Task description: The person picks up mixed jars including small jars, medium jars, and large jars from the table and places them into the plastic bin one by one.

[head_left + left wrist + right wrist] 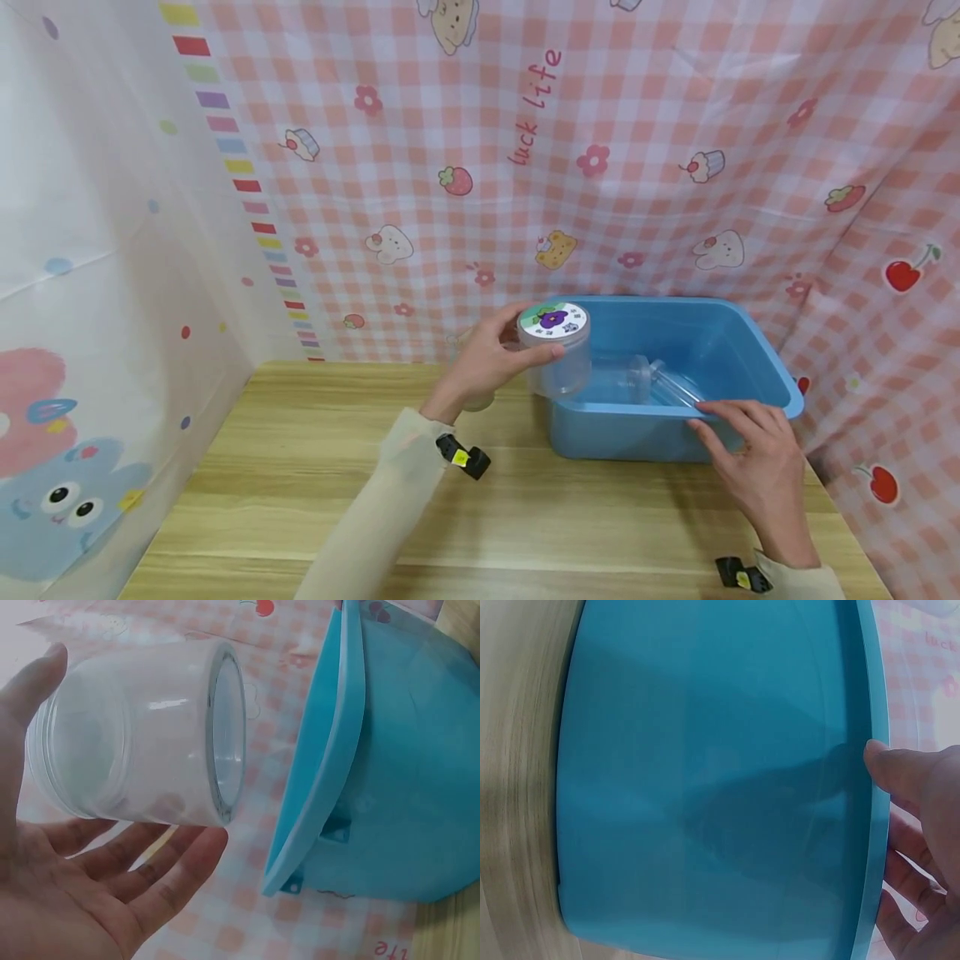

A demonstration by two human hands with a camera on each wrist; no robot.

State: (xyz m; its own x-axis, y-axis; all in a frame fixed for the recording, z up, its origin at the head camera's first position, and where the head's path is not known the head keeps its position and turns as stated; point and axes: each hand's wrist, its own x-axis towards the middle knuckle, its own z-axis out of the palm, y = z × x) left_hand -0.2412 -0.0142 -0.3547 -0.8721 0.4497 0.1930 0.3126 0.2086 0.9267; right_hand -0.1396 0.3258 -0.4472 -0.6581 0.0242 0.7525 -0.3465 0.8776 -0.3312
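Note:
My left hand (483,358) grips a clear plastic jar (150,735) with a round lid (553,320). A purple flower is printed on the lid's label. In the head view the jar overlaps the near left corner of a blue plastic tub (630,433). The left wrist view shows the thumb on one side of the jar and the fingers on the other. My right hand (761,467) pinches the tub's near rim (877,825), thumb outside and fingers over the edge. Inside the tub lie a clear container (637,379) and a thin clear tube (675,385).
The tub stands on a wood-grain table (330,467), toward its right back. A pink checked cloth (420,208) hangs behind the table and on the right. A pale patterned cloth (97,250) hangs on the left. Part of another clear object (480,402) shows behind my left wrist.

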